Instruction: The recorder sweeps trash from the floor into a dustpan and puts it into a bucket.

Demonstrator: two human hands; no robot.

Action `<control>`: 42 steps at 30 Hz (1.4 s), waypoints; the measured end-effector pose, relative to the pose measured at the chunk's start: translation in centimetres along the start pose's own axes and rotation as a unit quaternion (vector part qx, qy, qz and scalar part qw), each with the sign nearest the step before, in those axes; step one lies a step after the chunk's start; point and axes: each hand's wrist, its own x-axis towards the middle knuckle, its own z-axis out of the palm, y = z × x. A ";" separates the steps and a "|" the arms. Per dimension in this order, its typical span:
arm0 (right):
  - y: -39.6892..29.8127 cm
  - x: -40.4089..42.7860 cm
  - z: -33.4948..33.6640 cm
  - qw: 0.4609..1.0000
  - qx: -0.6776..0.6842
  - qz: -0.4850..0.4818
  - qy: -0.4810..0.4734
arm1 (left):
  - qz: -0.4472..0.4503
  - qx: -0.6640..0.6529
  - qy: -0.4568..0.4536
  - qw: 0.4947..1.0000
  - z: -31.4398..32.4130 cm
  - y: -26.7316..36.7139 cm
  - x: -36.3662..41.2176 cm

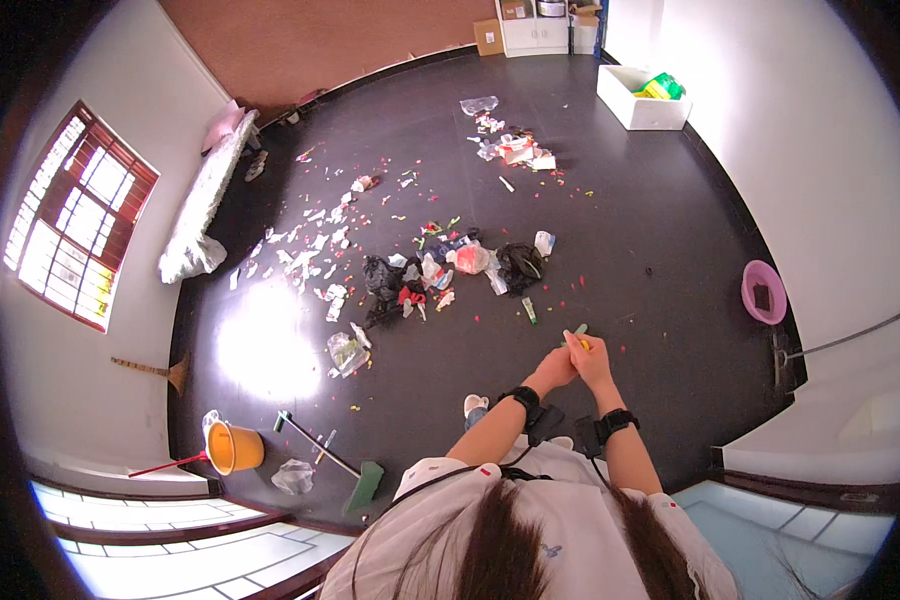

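Observation:
Close together in front of my body are my left hand (pixel 553 370) and my right hand (pixel 592 361), fingers partly hidden. A small green object (pixel 580 330) with a yellow part (pixel 586 345) shows at my right fingertips; its kind is too small to tell. Whether my left hand also grips it is hidden. Beyond my hands, a green and white tube (pixel 529 310) lies on the dark floor (pixel 675 315). Farther off is a heap of litter with black plastic bags (pixel 520 268), a red and white plastic bag (pixel 472 259) and crumpled paper.
White scraps (pixel 300 264) litter the left floor; another rubbish pile (pixel 519 148) lies farther back. A long-handled green broom (pixel 365 486) and an orange bucket (pixel 234 448) are at lower left. Along the right wall are a pink basin (pixel 763 292), a long-handled tool (pixel 844 335) and a white foam box (pixel 641 111).

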 end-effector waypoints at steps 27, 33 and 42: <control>-0.8 -2.3 -0.5 0.997 -0.075 -0.021 0.001 | 0.035 0.007 0.016 0.999 0.6 0.4 -1.1; 0.0 -2.2 -1.4 0.995 -0.098 -0.008 0.012 | 0.035 0.026 0.020 0.999 0.5 1.5 -0.7; 0.2 -2.9 -2.0 0.995 -0.101 0.015 0.012 | 0.038 0.034 -0.009 0.999 1.0 1.7 -0.7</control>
